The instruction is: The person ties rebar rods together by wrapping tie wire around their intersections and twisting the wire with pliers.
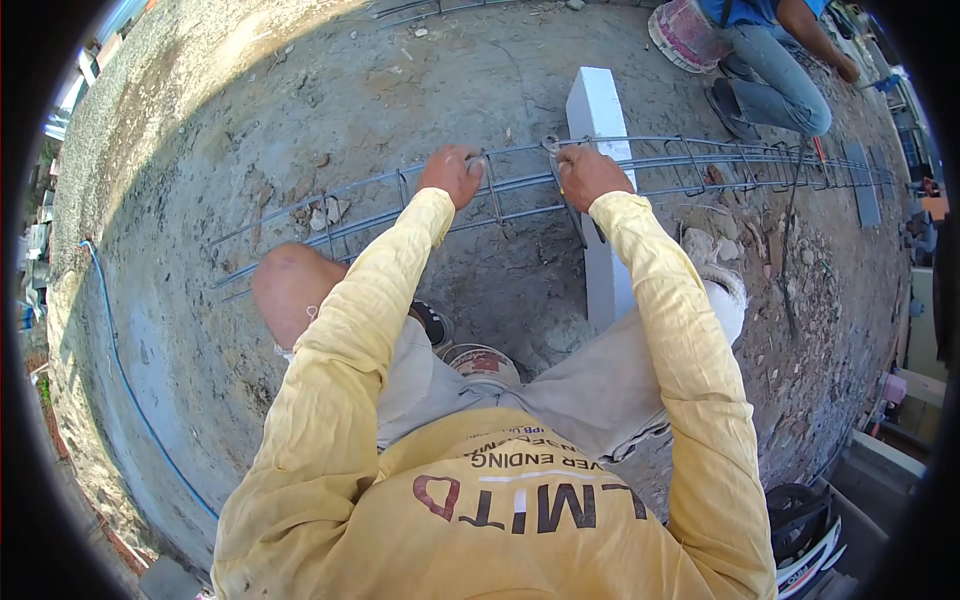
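A long cage of steel bars (pixel 520 182) with square stirrups lies across the view, resting over a white block (pixel 600 110). My left hand (pixel 453 175) is closed at the upper bar, beside a stirrup; its fingertips are too small to make out fully. Further right, my right hand (pixel 594 177) is wrapped round the handles of a pincer tool (pixel 552 150), whose head is at the upper bar near the white block. The tool's handles point down past the lower bars.
A co-worker (pixel 770 70) in jeans crouches at the upper right beside a pinkish bucket (pixel 687 36). A blue hose (pixel 120 350) runs along the left. Rubble (pixel 715 245) lies right of my knee, and a helmet (pixel 812 560) is at the lower right.
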A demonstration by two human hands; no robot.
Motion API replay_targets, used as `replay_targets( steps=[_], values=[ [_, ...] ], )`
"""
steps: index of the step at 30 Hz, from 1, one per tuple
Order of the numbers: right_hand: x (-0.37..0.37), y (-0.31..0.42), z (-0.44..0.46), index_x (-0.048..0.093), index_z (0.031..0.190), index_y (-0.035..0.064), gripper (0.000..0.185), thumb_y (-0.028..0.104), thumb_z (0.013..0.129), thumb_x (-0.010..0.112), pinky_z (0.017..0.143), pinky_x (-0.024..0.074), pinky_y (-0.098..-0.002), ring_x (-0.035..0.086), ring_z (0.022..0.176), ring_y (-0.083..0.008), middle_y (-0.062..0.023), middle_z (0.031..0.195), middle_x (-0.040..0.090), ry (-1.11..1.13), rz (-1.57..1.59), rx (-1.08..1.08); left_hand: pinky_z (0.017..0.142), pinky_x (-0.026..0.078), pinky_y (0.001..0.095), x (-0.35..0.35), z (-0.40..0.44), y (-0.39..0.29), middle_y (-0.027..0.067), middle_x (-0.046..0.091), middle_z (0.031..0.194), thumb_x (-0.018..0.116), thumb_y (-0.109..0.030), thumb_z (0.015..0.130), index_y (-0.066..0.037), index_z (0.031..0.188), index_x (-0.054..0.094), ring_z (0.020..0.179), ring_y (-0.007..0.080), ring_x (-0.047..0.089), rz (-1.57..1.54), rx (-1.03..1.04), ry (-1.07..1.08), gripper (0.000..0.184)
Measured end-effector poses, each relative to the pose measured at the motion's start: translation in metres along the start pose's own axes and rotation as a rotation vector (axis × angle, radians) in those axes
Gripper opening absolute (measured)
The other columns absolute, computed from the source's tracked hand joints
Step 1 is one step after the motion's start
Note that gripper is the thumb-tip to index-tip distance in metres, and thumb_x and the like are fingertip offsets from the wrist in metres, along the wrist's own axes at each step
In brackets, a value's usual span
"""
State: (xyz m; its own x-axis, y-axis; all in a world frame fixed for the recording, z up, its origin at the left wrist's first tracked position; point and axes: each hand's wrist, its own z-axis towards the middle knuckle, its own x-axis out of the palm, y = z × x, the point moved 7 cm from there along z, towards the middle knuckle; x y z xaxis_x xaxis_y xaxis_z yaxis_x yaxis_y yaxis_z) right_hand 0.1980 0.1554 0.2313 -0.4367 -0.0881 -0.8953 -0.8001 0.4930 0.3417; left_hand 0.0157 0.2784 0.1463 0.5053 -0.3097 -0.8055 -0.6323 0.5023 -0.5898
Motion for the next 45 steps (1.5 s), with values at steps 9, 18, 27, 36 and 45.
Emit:
replay_targets(
  steps=[9,18,27,36,45],
  values=[
    [0.060,-0.007,0.014,0.061,0.122,0.0100,0.036,0.018,0.089,0.049,0.094,0.0468,-0.0465,0.060,0.110,-0.0397,-0.0219,0.116,0.064,0.046,0.158,0.074,0.089,0.048,0.0426,0.043,0.060,0.049,0.0199,0.068,0.103,0.055,-0.037,0.090,-0.002,0.104,0.069,0.098,0.0365,0.064,-0.100,-0.148,0.198,0.040],
    [0.097,-0.006,0.027,0.060,0.122,0.0131,0.034,0.018,0.089,0.057,0.090,0.0481,-0.0472,0.061,0.104,-0.0411,-0.0217,0.110,0.066,0.016,0.261,0.086,0.077,0.048,0.0406,0.103,0.082,0.088,0.0143,0.070,0.082,0.045,-0.053,0.093,-0.003,0.094,0.072,0.075,0.0270,0.064,-0.233,-0.405,0.501,0.057],
    [0.116,0.016,0.035,0.060,0.124,0.0142,0.035,0.017,0.089,0.055,0.092,0.0475,-0.0482,0.061,0.106,-0.0399,-0.0227,0.111,0.065,0.091,0.226,0.009,0.080,0.048,0.0410,0.129,0.098,0.091,0.0148,0.070,0.087,0.045,-0.052,0.094,-0.003,0.099,0.073,0.077,0.0270,0.064,-0.177,-0.352,0.721,0.057],
    [0.119,0.026,0.055,0.064,0.118,0.0087,0.038,0.032,0.091,0.053,0.093,0.0457,-0.0453,0.061,0.104,-0.0420,-0.0264,0.106,0.065,0.193,0.253,-0.010,0.086,0.050,0.0419,0.097,0.098,0.075,0.0236,0.068,0.101,0.058,-0.046,0.085,-0.009,0.097,0.073,0.100,0.0376,0.065,0.003,-0.307,0.630,0.042],
    [0.123,0.036,0.083,0.070,0.106,0.0047,0.057,0.053,0.092,0.044,0.093,0.0458,-0.0478,0.060,0.107,-0.0428,-0.0250,0.111,0.065,0.201,0.202,0.269,0.057,0.050,0.0350,0.104,0.096,0.101,0.0093,0.072,0.078,0.066,-0.034,0.080,-0.010,0.086,0.075,0.060,0.0210,0.064,-0.571,-0.482,0.329,0.026]
  ],
)
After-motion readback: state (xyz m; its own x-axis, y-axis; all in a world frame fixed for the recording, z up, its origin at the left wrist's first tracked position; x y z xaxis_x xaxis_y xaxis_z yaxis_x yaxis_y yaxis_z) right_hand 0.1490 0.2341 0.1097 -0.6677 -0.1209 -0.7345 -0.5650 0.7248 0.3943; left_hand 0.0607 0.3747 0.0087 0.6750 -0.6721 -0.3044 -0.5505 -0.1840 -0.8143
